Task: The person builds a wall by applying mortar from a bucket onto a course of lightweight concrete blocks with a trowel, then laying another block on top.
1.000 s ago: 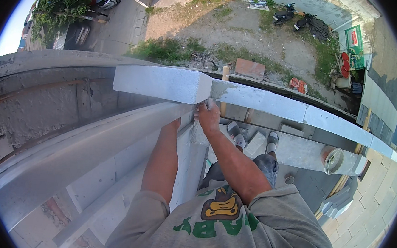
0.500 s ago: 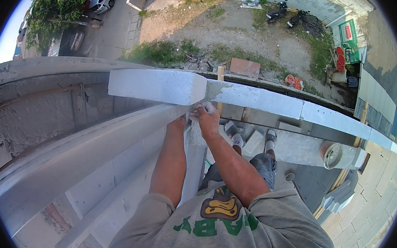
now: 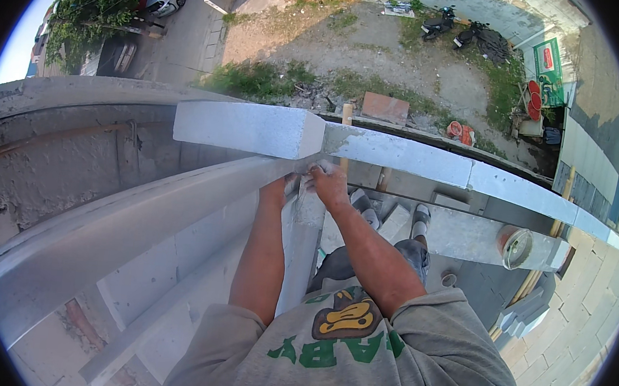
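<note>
Head view: both forearms (image 3: pixel 261 250) are stretched forward from the body and brought together below the near corner of the white block (image 3: pixel 239 127). That block is set at the left end of the row (image 3: pixel 405 157); whether it is borne by the grey beam (image 3: pixel 143 217) cannot be told. The right hand (image 3: pixel 330 184) is held just beneath the corner, its arm slanted forward and leftward, its fingers curled inward; whether anything is pinched there cannot be told. The left hand (image 3: pixel 286 186) is raised close beside it and partly hidden at the beam's end; whether its fingers are clenched or loosened cannot be made out. One leg is partly covered by the right forearm.
</note>
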Motion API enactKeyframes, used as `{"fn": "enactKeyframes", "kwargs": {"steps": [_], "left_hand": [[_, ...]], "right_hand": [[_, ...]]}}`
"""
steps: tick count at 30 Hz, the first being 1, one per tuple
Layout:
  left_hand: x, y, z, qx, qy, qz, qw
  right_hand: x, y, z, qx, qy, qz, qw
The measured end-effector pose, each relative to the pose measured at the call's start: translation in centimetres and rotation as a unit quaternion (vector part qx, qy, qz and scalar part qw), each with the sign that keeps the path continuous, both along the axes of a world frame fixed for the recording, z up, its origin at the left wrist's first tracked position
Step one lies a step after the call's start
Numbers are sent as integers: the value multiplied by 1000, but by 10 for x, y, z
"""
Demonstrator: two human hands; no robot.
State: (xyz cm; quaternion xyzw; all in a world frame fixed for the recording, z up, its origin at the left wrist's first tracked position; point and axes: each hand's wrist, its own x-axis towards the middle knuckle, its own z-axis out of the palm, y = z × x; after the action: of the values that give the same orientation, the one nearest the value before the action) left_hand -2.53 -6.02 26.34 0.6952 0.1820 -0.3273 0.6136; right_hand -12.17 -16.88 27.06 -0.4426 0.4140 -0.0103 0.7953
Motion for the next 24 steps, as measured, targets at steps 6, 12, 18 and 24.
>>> {"fn": "enactKeyframes", "kwargs": {"steps": [6, 12, 18, 24], "left_hand": [[7, -4, 6, 34, -5, -10, 999], [13, -7, 13, -33, 29, 30, 999], [63, 72, -79, 99, -197, -240, 946], [30, 10, 0, 61, -44, -83, 994]], "right_hand": [[-17, 24, 3, -259, -54, -5, 964], [-8, 14, 22, -454, -126, 36, 881], [7, 10, 44, 49, -10, 54, 997], [-4, 10, 60, -91, -71, 77, 990]]}}
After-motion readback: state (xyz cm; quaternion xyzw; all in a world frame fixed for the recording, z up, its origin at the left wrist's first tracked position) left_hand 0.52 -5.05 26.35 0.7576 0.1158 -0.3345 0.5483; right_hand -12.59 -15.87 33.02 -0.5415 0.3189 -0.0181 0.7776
